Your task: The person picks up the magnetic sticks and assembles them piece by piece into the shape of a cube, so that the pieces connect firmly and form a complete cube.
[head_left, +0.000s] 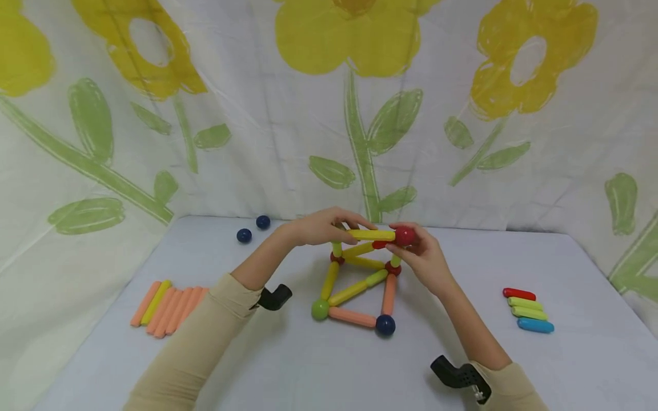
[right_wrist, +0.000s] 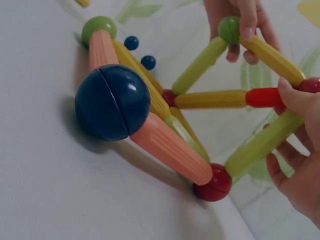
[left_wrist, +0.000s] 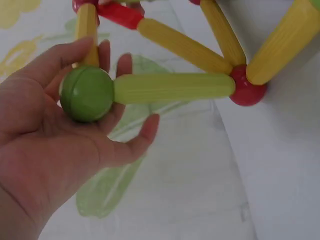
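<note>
Table point(head_left: 288, 365) spreads out all round the frame; the base balls seem to rest on it, so the lower half probably supports itself.

Frame point(head_left: 349, 293) is the piece in work: four-sided base of salmon and yellow sticks with a diagonal across, two lime uprights point(left_wrist: 175, 88) at its far side, slanted brace point(right_wrist: 212, 99) running from a base ball up to the upper right corner.

Left hand point(head_left: 329, 225): frame's upper left, pinching the top bar point(head_left: 374, 235) by its green ball point(left_wrist: 87, 93). Right hand point(head_left: 424, 255): frame's upper right, curled round the red ball point(head_left: 405, 236), thumb at the brace's red stick point(right_wrist: 264, 98). Likely reason: joints look able to pivot, so both top corners need steadying.

Around it: stick row point(head_left: 170, 313) left of frame, salmon plus one yellow, side by side, probably for easy pickup; left sleeve point(head_left: 190, 342) overlaps its inner end. Four-stick set point(head_left: 529, 314) right of frame: red, two lime, blue. Two navy balls point(head_left: 244, 236) behind and left of frame, left forearm reaching in front. Head view loses the green ball behind the left hand.
</note>
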Demonstrator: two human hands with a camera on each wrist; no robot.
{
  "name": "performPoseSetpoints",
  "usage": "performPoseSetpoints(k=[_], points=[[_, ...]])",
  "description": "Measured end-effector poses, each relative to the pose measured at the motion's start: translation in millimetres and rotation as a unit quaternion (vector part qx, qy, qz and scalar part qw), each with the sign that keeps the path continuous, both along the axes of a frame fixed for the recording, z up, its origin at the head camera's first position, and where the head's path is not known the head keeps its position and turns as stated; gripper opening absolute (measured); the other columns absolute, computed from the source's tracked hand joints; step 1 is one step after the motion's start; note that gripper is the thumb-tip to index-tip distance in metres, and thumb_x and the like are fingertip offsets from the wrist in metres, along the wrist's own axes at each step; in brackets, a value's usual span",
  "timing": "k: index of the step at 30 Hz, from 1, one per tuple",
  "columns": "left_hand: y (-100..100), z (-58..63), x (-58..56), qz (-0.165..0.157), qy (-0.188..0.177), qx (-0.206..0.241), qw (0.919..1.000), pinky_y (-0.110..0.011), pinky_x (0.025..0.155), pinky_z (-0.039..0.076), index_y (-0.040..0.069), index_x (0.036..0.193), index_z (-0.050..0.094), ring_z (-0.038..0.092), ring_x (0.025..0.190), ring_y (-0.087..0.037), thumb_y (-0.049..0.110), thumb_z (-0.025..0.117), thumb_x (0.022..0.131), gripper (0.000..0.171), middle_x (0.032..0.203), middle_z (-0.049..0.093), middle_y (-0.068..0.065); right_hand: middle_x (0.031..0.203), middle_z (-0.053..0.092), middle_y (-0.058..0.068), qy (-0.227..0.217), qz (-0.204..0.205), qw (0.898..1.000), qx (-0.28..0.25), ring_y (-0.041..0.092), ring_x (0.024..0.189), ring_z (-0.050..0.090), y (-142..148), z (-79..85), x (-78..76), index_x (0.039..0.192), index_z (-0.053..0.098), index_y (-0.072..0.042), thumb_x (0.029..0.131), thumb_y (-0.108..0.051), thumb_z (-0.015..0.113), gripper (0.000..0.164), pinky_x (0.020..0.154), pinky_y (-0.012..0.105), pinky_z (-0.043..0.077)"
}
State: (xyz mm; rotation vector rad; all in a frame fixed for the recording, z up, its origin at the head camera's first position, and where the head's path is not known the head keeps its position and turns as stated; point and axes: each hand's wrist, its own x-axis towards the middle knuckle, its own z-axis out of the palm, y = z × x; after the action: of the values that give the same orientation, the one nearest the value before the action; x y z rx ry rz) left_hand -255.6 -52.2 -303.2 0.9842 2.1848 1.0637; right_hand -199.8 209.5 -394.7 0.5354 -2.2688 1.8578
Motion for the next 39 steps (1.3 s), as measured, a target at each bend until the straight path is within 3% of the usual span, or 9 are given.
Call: performPoseSetpoints(k=[5,11,17,22,28,32,39], points=[[-5.2,-11.5,-11.7,0.068,-0.016,0.047,0.9965,-0.038,0.105,0.051,0.005,0.142,0.066,0.060,0.125,-0.030,0.012,0.067,0.104,0.039,0.136,0.067,-0.011,0.111,0.070,-0.022,-0.002,-0.012,1.000,-0.005,0.001,0.101,0.068,-0.3,0.1,-0.6,0.134,0.059,0.009,0.096,0.007,0.071,0.040,0.089,0.017,0.058],[-7.3,-37.7,-18.9,0.147,-0.059,0.123,0.9796,-0.036,0.091,0.053,0.001,0.146,0.060,0.059,0.121,-0.046,0.017,0.064,0.107,0.042,0.121,0.070,-0.020,0.110,0.070,-0.021,-0.005,-0.016,1.000,-0.007,0.000,0.101,0.068,0.0,-0.6,-0.7,0.131,0.058,0.010,0.095,0.007,0.072,0.038,0.089,0.016,0.057],[-21.8,-72.5,-24.6,0.155,-0.068,0.121,0.9782,-0.035,0.097,0.059,-0.007,0.136,0.062,0.067,0.116,-0.028,0.008,0.070,0.101,0.039,0.133,0.067,-0.023,0.107,0.070,-0.019,-0.011,-0.023,1.000,-0.006,0.000,0.099,0.068,-2.0,-0.2,1.5,0.129,0.058,0.011,0.096,0.007,0.071,0.036,0.088,0.016,0.057],[-31.6,-93.7,-20.8,0.162,-0.069,0.107,0.9785,-0.034,0.095,0.060,-0.011,0.125,0.070,0.071,0.106,-0.018,-0.001,0.075,0.095,0.032,0.127,0.072,-0.023,0.106,0.069,-0.015,-0.015,-0.032,0.999,-0.005,0.000,0.099,0.067,-4.4,0.7,2.3,0.127,0.060,0.011,0.097,0.007,0.071,0.033,0.089,0.015,0.057],[-24.5,-104.0,-11.1,0.214,-0.053,0.109,0.9694,-0.030,0.086,0.063,-0.007,0.119,0.075,0.075,0.096,-0.015,0.001,0.081,0.091,0.030,0.110,0.078,-0.016,0.103,0.068,-0.011,-0.019,-0.055,0.998,0.003,0.002,0.096,0.065,-2.0,2.6,1.0,0.128,0.061,0.010,0.099,0.002,0.070,0.031,0.089,0.014,0.056],[-15.6,-106.6,-2.3,0.247,-0.042,0.107,0.9621,-0.030,0.080,0.064,-0.008,0.114,0.077,0.078,0.092,-0.021,0.001,0.084,0.088,0.028,0.107,0.079,-0.017,0.104,0.067,-0.013,-0.015,-0.066,0.998,0.014,0.002,0.094,0.064,4.1,1.7,-3.4,0.132,0.060,0.008,0.101,-0.001,0.069,0.034,0.087,0.013,0.055],[-8.7,-107.0,13.9,0.276,0.020,0.105,0.9551,-0.030,0.077,0.065,-0.005,0.108,0.080,0.080,0.093,-0.028,0.002,0.087,0.085,0.025,0.101,0.080,-0.018,0.108,0.068,-0.020,0.004,-0.042,0.999,0.011,0.000,0.097,0.064,8.6,0.0,-11.2,0.137,0.058,0.010,0.100,0.002,0.068,0.038,0.089,0.014,0.055]])
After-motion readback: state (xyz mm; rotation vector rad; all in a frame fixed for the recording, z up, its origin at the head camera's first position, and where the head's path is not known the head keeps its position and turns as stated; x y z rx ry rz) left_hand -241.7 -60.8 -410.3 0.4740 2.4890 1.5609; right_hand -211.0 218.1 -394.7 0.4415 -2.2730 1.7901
